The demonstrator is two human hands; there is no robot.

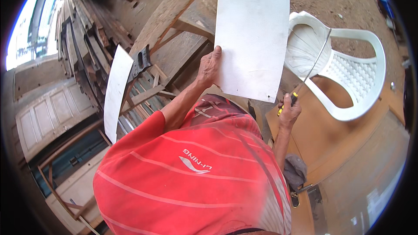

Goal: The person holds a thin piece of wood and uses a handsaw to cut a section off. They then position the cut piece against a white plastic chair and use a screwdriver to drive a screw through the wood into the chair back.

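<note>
A flat white rectangular board (251, 35) stands up in front of me, gripped at its left edge by my left hand (209, 68). The thumb presses on the face of the board, and the other fingers are partly hidden. A small dark spot shows near its lower right corner. My right hand (289, 111) is closed round the yellow and black handle of a long screwdriver (315, 60). The thin metal shaft points up and to the right, across the view of a white plastic chair (353, 72). Between the screwdriver and the board there is a gap.
Left of me, a second white panel (116, 95) leans beside a wooden trestle (167, 15), with a black saw-like handle (140, 61) on it. Stacked timber (80, 35) and a panelled door (54, 115) lie farther left. A brown wooden panel (324, 141) is at the right, beside a grey cloth (295, 170).
</note>
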